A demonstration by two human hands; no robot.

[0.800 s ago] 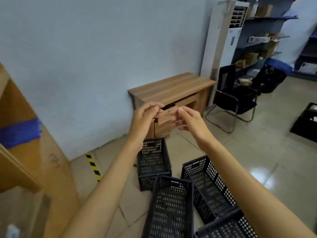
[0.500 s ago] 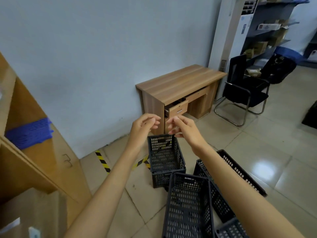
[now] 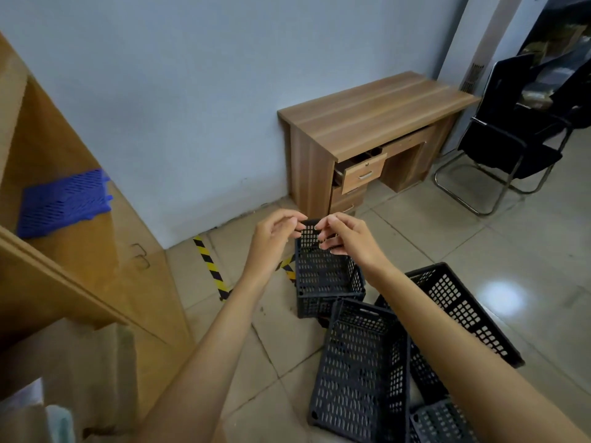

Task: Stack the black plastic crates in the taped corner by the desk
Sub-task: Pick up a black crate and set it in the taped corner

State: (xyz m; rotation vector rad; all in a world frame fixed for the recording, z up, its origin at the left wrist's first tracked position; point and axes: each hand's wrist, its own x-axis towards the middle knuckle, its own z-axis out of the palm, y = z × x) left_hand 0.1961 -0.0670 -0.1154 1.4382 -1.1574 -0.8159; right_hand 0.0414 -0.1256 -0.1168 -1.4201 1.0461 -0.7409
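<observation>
Crates [image 3: 361,372] lie loose outside the floor tape [image 3: 211,266]; our left hand [image 3: 271,238] and right hand [image 3: 345,238] hover with fingers curled and empty, so a careless grab could skew the stack.

We see brown wooden desk [image 3: 377,107] upper right | black perforated plastic crates [image 3: 361,372] lower centre, below it | yellow-black striped floor tape [image 3: 211,266] left of crates | black metal-framed chair [image 3: 511,145] right of desk

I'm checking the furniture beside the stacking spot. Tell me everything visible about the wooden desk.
The light brown wood-grain desk stands upright on the tiled floor, its back against the pale blue wall. It has a flat, bare rectangular top and a slab side panel. Its upper drawer, with a small metal handle, is pulled partly open; closed drawers sit below. A black chair stands at its right.
</observation>
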